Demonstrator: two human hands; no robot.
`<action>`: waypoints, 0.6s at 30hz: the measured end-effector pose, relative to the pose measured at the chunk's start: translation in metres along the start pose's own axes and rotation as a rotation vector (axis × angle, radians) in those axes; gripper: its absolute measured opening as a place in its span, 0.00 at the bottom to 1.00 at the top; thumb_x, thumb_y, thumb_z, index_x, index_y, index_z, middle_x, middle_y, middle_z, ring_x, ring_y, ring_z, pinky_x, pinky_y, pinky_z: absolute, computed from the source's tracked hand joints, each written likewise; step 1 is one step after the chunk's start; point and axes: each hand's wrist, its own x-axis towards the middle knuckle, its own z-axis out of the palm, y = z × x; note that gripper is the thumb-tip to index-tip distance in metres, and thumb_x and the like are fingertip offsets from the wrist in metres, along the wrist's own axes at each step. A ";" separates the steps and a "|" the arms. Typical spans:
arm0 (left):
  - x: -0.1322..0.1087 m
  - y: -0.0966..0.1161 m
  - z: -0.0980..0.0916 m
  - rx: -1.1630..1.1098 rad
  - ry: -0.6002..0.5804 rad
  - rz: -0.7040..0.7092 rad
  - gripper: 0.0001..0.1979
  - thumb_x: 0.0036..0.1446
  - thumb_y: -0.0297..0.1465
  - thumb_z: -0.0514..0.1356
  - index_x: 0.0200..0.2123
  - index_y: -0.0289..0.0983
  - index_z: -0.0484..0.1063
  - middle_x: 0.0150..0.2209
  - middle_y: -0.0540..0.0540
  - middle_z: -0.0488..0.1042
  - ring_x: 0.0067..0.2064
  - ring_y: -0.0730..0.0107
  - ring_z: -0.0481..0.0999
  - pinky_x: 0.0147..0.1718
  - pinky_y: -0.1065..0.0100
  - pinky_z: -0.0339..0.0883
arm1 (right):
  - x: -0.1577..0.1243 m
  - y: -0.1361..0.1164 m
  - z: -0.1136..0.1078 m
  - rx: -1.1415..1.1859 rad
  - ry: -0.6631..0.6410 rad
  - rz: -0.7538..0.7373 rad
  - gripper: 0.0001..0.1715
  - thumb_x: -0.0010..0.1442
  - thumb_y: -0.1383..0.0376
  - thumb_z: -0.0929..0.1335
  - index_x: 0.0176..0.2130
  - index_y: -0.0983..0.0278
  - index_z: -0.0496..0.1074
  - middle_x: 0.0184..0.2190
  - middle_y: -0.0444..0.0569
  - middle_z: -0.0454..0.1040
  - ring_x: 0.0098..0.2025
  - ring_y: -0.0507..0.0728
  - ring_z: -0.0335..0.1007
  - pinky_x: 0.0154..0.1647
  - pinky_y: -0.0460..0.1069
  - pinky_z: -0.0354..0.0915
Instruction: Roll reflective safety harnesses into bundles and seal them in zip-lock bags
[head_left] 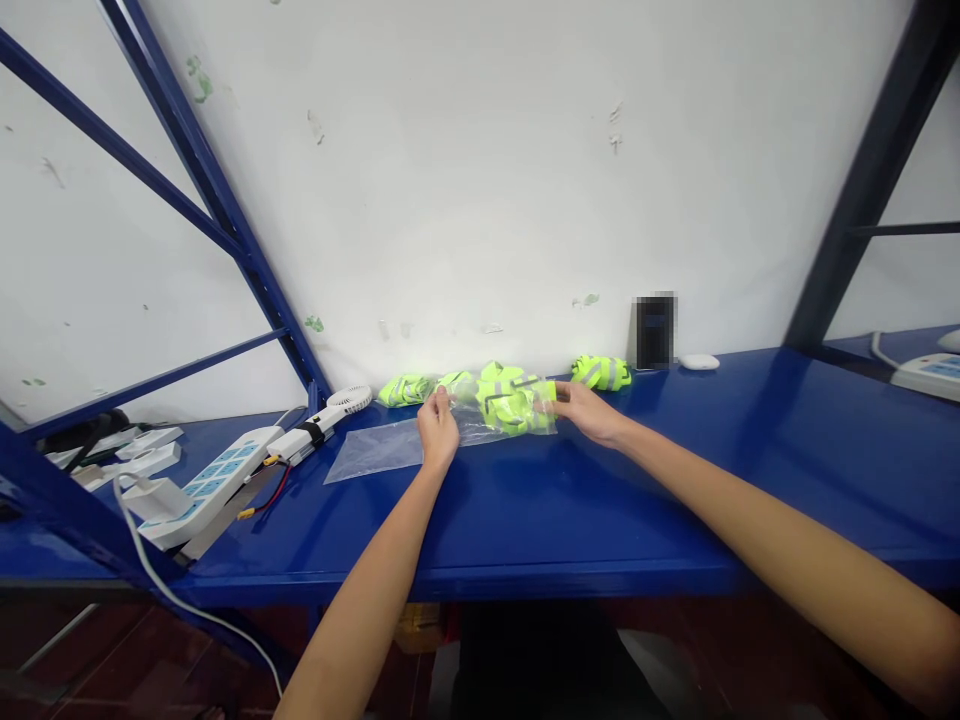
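Left hand (437, 428): fingers pinched shut on the rim of the one clear bag (379, 452); right hand (592, 410): fingers closed on a neon bundle (514, 408) at the bag's mouth, seemingly partly inside it, on the blue worktop (570, 500) near the wall; it is folded, yellow-green with grey stripes. Four such bundles in all; two left spares (406, 390) lie just behind the left hand; one right spare (601, 372) lies beyond the right. A fan (334, 410) and power strip (214, 482) lie well left; a dark box (654, 332) stands right.
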 end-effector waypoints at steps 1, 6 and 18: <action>-0.002 0.000 0.001 0.018 0.013 0.050 0.22 0.65 0.45 0.45 0.31 0.37 0.69 0.24 0.50 0.65 0.29 0.67 0.68 0.32 0.67 0.61 | -0.001 0.002 0.002 0.021 -0.047 0.015 0.24 0.47 0.62 0.75 0.44 0.67 0.77 0.41 0.52 0.79 0.43 0.61 0.73 0.50 0.55 0.67; -0.011 0.003 0.004 0.116 0.020 0.235 0.16 0.67 0.38 0.45 0.31 0.38 0.64 0.25 0.51 0.64 0.28 0.70 0.65 0.31 0.68 0.57 | -0.008 0.012 0.018 0.037 -0.243 0.104 0.23 0.43 0.63 0.77 0.41 0.68 0.78 0.38 0.51 0.80 0.43 0.63 0.74 0.51 0.57 0.67; -0.010 0.014 0.003 -0.061 0.157 0.193 0.17 0.67 0.42 0.45 0.37 0.37 0.66 0.21 0.55 0.56 0.22 0.74 0.57 0.26 0.71 0.54 | 0.005 0.007 -0.020 0.117 -0.012 -0.045 0.24 0.45 0.61 0.75 0.43 0.64 0.77 0.40 0.51 0.79 0.45 0.61 0.73 0.52 0.56 0.64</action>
